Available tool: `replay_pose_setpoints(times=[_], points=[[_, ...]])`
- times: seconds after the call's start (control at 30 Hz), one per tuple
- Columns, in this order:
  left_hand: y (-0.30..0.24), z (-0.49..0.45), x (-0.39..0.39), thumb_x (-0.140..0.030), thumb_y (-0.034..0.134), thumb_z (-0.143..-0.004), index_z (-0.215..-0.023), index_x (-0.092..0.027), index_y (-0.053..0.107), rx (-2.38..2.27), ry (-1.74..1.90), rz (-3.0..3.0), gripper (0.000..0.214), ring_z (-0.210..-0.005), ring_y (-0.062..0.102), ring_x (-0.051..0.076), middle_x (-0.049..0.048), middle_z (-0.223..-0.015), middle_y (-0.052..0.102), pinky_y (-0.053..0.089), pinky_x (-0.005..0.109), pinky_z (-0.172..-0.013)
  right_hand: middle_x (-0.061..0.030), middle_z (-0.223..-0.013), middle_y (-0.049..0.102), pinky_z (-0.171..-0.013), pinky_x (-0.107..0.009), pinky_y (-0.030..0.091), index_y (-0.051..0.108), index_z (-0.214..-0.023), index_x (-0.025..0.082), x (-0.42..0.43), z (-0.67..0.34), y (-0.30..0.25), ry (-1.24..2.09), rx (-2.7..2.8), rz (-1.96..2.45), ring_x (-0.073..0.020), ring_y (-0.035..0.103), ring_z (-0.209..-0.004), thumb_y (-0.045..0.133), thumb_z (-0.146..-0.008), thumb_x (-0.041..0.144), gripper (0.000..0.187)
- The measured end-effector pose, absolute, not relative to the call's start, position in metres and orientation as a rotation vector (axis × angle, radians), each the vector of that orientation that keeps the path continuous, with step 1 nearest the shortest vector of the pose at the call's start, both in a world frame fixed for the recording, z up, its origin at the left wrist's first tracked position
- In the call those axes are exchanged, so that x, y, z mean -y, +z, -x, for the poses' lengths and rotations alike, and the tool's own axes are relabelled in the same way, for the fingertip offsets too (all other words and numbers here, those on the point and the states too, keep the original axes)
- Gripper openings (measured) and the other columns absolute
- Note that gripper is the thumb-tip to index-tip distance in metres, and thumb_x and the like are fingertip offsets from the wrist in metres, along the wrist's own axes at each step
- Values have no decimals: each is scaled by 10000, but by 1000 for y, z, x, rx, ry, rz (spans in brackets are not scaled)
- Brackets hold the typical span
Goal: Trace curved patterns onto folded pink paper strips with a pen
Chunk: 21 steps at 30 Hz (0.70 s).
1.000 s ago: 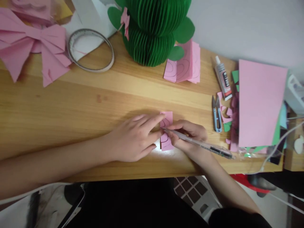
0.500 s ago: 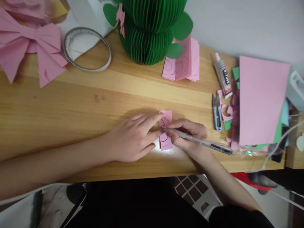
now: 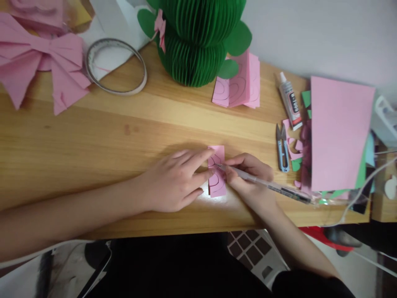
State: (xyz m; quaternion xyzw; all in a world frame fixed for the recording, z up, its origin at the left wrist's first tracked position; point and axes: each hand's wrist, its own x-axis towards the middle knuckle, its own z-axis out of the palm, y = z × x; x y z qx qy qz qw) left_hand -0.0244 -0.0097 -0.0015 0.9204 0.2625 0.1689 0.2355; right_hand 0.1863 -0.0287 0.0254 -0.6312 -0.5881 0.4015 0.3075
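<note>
A small pink paper strip (image 3: 219, 188) with dark curved lines lies on the wooden table (image 3: 102, 140) before me. My left hand (image 3: 178, 180) rests flat with its fingers spread, fingertips pressing the strip's left side. My right hand (image 3: 252, 178) grips a clear-barrelled pen (image 3: 263, 182), its tip at the middle of the strip. Beyond my hands, a folded pink paper (image 3: 238, 85) with drawn curves stands beside a green honeycomb paper piece (image 3: 192, 62) with green leaf shapes.
On the right are blue thread snips (image 3: 283, 153), a glue tube (image 3: 290, 101), paper scraps and a large pink sheet (image 3: 341, 132). A tape roll (image 3: 145, 76) and a pink paper bow (image 3: 66, 62) lie at the back left. A white cable (image 3: 356, 203) crosses the right edge.
The pen tip has moved slightly right across the strip, and a curved line now shows more fully there. My left hand stays in place. The whole view has shifted a little.
</note>
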Motion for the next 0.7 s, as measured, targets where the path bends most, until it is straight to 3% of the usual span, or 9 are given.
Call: replay_pose_setpoints(times=[0.3,0.43,0.7], points=[[-4,26,11,-257,481,-940,-1211,-148,622,-720,443,-2530,325,-1240,575,378,237,-1474,454,480,548,-988,6,-648,726,-492,-225,515,694,-805,192,33,-190,22,1077,1573,1645,-117,640,-520,684,-768,234,57],[-3,27,11,-251,521,-932,-1231,-158,636,-720,431,-2510,334,-1261,558,395,230,-1481,447,465,565,-1004,12,-647,719,-482,-216,498,694,-804,188,33,-191,20,1079,1624,1635,-105,625,-505,676,-767,203,44],[-1,26,8,-239,515,-942,-1190,-144,662,-678,478,-2563,303,-1304,530,319,166,-1410,568,448,479,-1066,-5,-694,719,-537,-247,539,682,-849,201,48,-196,21,1011,1311,1591,-133,664,-588,678,-844,278,77]])
